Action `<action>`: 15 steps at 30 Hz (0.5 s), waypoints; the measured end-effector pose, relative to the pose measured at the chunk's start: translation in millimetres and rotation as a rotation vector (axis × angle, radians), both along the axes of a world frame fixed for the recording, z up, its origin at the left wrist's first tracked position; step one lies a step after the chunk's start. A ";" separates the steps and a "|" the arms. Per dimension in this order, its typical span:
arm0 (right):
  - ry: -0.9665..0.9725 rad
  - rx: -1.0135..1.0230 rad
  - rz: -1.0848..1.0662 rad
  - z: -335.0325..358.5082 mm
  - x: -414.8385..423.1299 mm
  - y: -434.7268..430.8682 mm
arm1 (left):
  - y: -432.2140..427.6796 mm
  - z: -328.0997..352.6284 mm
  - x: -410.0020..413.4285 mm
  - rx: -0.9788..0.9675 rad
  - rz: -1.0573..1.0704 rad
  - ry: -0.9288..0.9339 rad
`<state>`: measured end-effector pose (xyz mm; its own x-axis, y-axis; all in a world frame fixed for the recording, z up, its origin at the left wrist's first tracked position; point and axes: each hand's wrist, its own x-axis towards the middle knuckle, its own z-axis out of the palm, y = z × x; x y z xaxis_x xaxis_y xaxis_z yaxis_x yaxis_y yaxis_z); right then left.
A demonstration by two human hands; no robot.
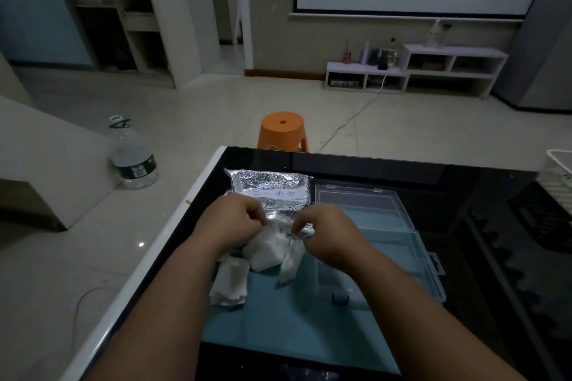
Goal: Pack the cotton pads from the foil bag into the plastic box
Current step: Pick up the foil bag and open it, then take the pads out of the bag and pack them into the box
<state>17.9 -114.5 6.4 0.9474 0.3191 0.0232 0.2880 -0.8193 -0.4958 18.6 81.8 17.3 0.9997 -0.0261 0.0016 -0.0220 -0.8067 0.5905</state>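
A silver foil bag with blue print lies on the dark glass table, its near end torn apart. My left hand and my right hand each pinch one side of that torn mouth. White cotton pads spill out between and below my hands. A separate small stack of pads lies to the left on the table. A torn strip of foil hangs down under my right hand. The clear plastic box stands with its lid raised just right of the bag, partly behind my right forearm.
The table's white edge runs along the left. An orange stool stands beyond the far edge. A large water bottle sits on the floor to the left. A white basket is at the far right.
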 end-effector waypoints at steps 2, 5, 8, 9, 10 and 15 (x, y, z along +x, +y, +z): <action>-0.044 -0.093 0.074 -0.8 -2.3 1.1 | -1.0 -4.9 -1.1 0.182 -0.102 0.071; -0.079 -0.212 0.150 -4.6 -6.2 1.1 | 0.0 -13.2 -1.0 0.365 -0.164 0.045; -0.097 -0.258 0.181 -8.1 -8.2 3.6 | -0.2 -16.6 1.3 0.422 -0.156 -0.001; -0.100 -0.265 0.188 -9.1 -8.2 4.4 | -0.8 -17.2 1.8 0.437 -0.156 -0.009; -0.098 -0.273 0.193 -9.8 -8.5 4.9 | -1.6 -17.6 1.7 0.454 -0.161 -0.015; -0.116 -0.331 0.201 -14.8 -9.1 4.6 | -4.3 -23.7 2.1 0.508 -0.191 -0.015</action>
